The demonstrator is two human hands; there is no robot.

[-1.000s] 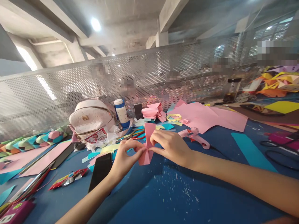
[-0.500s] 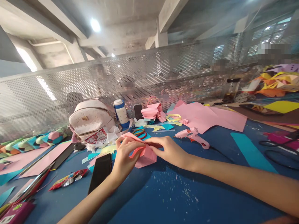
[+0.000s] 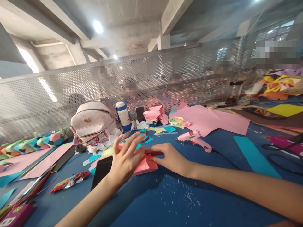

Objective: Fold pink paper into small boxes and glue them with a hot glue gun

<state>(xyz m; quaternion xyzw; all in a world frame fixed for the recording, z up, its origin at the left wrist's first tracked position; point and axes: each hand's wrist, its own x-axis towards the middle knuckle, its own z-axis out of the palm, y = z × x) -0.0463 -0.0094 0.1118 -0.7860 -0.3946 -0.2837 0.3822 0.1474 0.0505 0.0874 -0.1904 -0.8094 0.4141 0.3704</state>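
Paper piece [image 3: 147, 167], pink, seemingly left-right; right hand [image 3: 174, 158] pinches right end, left hand [image 3: 124, 162] over left end, fingers spread.

The table [image 3: 180, 208] was blue and bore a bag [image 3: 93, 121] with an upright bottle [image 3: 123, 116] beside it near the far edge. Pink sheets [image 3: 213, 119] spread rightward, a glue gun [image 3: 196, 141] and a blue strip [image 3: 255, 156] nearer. Leftward lay a phone [image 3: 101, 171] and a packet [image 3: 68, 183]; pale specks [image 3: 188, 194] dotted the front.
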